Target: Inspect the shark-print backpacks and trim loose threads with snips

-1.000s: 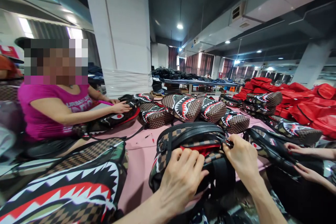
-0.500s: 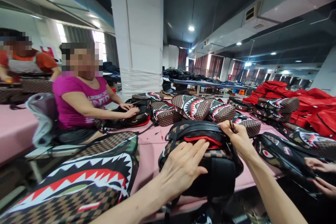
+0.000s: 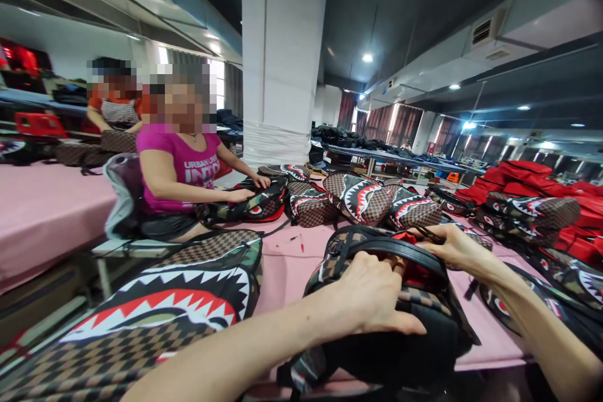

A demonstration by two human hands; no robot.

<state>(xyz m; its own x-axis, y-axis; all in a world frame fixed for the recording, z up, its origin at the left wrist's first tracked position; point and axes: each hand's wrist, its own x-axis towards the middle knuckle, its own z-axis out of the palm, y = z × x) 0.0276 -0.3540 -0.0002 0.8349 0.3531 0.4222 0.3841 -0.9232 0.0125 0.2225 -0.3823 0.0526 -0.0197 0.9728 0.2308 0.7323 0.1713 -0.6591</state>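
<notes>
A brown-checked and black backpack (image 3: 391, 348) stands in front of me, its top opening parted and red lining showing. My left hand (image 3: 370, 295) reaches over the near side with its fingers curled into the opening, closed on the edge; the fingertips are hidden inside. At the far right of the opening, my right hand (image 3: 456, 246) is closed, with what look like dark thread snips (image 3: 428, 236) between its fingers, and it touches the bag's rim. On the left lies another checked backpack (image 3: 188, 308) with a shark-mouth print.
A co-worker in a magenta shirt (image 3: 181, 166) handles a black bag (image 3: 254, 204) across the pink table (image 3: 282, 276). Several shark-print backpacks (image 3: 360, 198) line the far side. Red bags (image 3: 522, 179) are heaped at right. A pen (image 3: 302, 243) lies mid-table. Another person (image 3: 117, 103) works farther back.
The view has turned left. The backpack's opening now gapes wider, and my left fingers have gone from lying stretched over the red lining to curling inside. My right hand remains at the rim.
</notes>
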